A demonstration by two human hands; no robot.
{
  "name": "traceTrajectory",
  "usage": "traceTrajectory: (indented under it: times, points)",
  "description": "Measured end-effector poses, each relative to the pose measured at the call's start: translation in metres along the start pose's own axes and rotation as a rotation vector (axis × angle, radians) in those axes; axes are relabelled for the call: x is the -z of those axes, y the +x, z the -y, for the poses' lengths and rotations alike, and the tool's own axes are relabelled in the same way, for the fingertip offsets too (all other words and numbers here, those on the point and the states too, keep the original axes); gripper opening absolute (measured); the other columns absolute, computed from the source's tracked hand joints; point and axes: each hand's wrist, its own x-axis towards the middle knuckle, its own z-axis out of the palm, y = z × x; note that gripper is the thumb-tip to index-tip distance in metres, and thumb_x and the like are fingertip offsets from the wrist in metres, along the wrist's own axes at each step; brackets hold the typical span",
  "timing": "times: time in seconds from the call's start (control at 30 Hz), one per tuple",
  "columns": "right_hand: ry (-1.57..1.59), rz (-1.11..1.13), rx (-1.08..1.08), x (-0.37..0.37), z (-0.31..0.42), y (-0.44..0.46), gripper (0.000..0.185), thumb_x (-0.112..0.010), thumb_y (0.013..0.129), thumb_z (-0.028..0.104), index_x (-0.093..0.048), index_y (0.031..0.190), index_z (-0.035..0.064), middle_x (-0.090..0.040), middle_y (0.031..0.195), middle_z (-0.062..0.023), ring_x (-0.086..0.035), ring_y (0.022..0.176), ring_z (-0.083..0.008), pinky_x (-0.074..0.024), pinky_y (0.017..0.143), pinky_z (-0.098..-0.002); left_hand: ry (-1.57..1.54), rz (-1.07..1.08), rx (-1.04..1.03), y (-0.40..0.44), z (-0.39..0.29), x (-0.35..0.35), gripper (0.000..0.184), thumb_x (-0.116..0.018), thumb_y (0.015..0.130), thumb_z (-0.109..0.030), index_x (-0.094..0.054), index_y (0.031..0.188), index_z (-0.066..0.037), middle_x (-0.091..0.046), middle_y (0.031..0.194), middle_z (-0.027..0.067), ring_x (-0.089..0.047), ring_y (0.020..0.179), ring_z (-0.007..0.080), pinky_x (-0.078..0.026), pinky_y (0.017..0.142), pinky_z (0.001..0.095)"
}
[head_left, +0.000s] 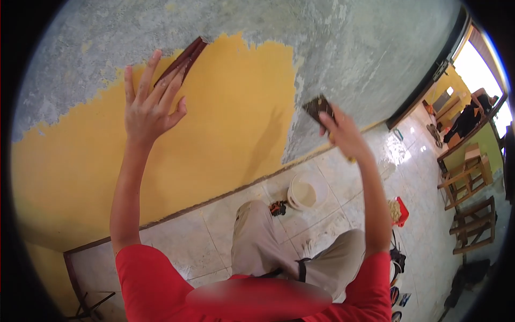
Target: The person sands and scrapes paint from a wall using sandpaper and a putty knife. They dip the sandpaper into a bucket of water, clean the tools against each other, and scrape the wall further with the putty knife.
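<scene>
My left hand (pixel 152 110) is raised at the wall with its fingers stretched and spread. Its index and middle fingers lie over a dark red folded strip (pixel 194 53), holding it at the wall; its exact kind is unclear. My right hand (pixel 347 137) grips a putty knife (pixel 318 109) with a wide, dark, stained blade and a bit of yellow handle showing. The blade is near the right edge of the yellow area (pixel 230 107), where grey coating (pixel 354 48) begins. Whether it touches the wall I cannot tell.
A white bucket (pixel 307 192) stands on the tiled floor by my knees, with a dark orange object (pixel 278 208) beside it. To the right are a red scoop-like container (pixel 401 212) with pale material, wooden stools (pixel 464 174), and a person (pixel 472 115) beyond the doorway.
</scene>
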Motion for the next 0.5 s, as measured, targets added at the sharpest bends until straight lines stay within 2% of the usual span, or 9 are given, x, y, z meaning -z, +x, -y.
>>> traceTrajectory:
  times: [0.07,0.1,0.17,0.27,0.5]
  points:
    - [-0.208,-0.071,0.113,0.014,0.004,0.022,0.034,-0.053,0.106,0.035,-0.052,0.112,0.0016,-0.065,0.074,-0.0179,-0.063,0.064,-0.0363,-0.0487,0.062,-0.0439,-0.009,-0.01,0.002,-0.001,-0.001,-0.003,0.041,-0.06,0.089,-0.032,-0.07,0.126,-0.016,-0.07,0.126,-0.0034,-0.04,0.148,0.0232,-0.018,0.125,0.0593]
    - [-0.204,-0.066,0.107,0.019,0.009,0.034,0.034,-0.053,0.106,0.035,-0.052,0.112,0.0016,-0.065,0.074,-0.0179,-0.063,0.064,-0.0363,-0.0487,0.062,-0.0439,-0.005,-0.028,0.015,-0.001,-0.001,-0.003,0.041,-0.06,0.089,-0.031,-0.07,0.126,-0.016,-0.07,0.126,-0.0035,-0.041,0.148,0.0225,-0.018,0.125,0.0589]
    - [-0.395,-0.061,0.22,0.027,0.018,0.05,0.037,-0.052,0.106,0.038,-0.051,0.11,0.0017,-0.067,0.08,-0.0235,-0.062,0.075,-0.047,-0.0471,0.067,-0.0509,-0.019,-0.013,0.018,-0.001,0.0,-0.001,0.042,-0.06,0.088,-0.03,-0.07,0.127,-0.017,-0.07,0.126,-0.0038,-0.041,0.148,0.0219,-0.019,0.125,0.0587]
    - [-0.59,-0.002,0.134,0.039,0.043,0.064,0.04,-0.048,0.107,0.042,-0.052,0.112,0.002,-0.068,0.085,-0.0254,-0.065,0.082,-0.0476,-0.0476,0.07,-0.0536,-0.029,-0.024,0.017,0.0,0.001,0.001,0.042,-0.061,0.088,-0.029,-0.069,0.127,-0.017,-0.07,0.126,-0.0041,-0.041,0.148,0.0215,-0.02,0.125,0.0586]
    - [-0.714,-0.06,0.276,0.04,0.043,0.089,0.042,-0.045,0.107,0.045,-0.054,0.118,0.0048,-0.07,0.092,-0.0241,-0.067,0.09,-0.0477,-0.0513,0.075,-0.0571,-0.016,-0.031,0.013,0.0,-0.001,0.002,0.042,-0.061,0.087,-0.028,-0.07,0.126,-0.015,-0.071,0.124,-0.0023,-0.043,0.147,0.0236,-0.02,0.124,0.0589]
